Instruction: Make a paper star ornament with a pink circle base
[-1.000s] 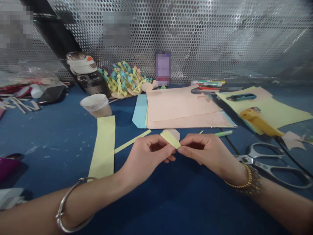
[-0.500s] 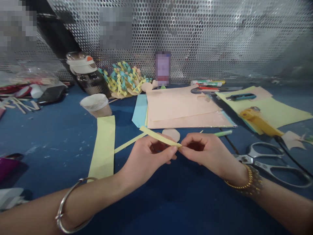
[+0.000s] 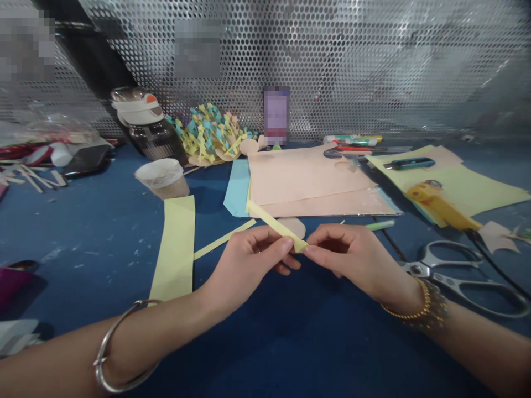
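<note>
Paper strip, pale yellow, narrow: held above the desk, its near end between the two hands, its long free end slanting up and leftward, in view overlapping the near left corner of the peach paper stack. Left hand: thumb and fingers pinching the strip a little way in from its near end. Right hand: thumb and forefinger closed on the near tip. Handling note, by judgement: the step in hand appears to be bending or working that tip; it would go best with the left pinch kept close to the right, small even pressure from the right thumb, long edges kept aligned, and no hard pull, since thin paper would probably crease askew or tear. Adjoining items: round peach cut-out, on the desk just behind the strip, partly covered; second narrow yellow strip, beside the broad yellow piece; metal scissors, near the right wrist. Markings: upright purple panel, pixelated, no text recoverable; white-and-green tubes, print too small to read; dark bottle, pale lid with orange patch, no brand legible; scissors, no lettering discernible.
</note>
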`<state>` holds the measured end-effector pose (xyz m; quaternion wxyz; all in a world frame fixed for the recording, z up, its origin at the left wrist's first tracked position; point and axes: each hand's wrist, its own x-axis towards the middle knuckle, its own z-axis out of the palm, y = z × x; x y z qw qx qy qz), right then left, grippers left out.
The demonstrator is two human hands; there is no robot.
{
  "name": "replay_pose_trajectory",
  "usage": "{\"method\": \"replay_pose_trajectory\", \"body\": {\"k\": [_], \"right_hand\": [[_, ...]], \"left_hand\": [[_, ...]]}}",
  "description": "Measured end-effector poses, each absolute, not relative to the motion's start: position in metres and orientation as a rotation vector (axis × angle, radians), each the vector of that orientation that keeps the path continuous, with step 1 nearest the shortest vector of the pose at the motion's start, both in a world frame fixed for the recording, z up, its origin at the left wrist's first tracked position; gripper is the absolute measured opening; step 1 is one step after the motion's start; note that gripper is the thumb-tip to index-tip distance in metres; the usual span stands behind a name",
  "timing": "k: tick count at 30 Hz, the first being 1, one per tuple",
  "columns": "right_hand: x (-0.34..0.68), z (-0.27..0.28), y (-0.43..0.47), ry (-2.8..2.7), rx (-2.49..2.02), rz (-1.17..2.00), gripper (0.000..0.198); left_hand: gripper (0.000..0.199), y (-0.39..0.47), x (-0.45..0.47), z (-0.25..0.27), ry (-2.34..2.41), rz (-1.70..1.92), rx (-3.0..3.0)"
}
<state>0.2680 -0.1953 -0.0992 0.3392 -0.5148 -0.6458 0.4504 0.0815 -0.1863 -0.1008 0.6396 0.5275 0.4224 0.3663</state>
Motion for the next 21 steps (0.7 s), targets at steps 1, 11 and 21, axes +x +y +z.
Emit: {"method": "replay_pose_trajectory", "body": {"k": [1,11,21], "right_hand": [[0.268,-0.1,-0.195,-1.668,-1.345,1.17,0.016],[0.269,-0.099,-0.197,-1.559,-1.35,1.216,0.019],[0.267,-0.097,-0.198,-1.671,-1.3,1.156,0.015]], "left_hand": [[0.012,-0.186,0.081,-0.102,0.954,0.871,1.185],[0.009,-0.198,0.078,-0.097,1.084,1.057,1.613],[0.009,-0.191,0.08,-0.1,1.107,0.982,1.471]]}}
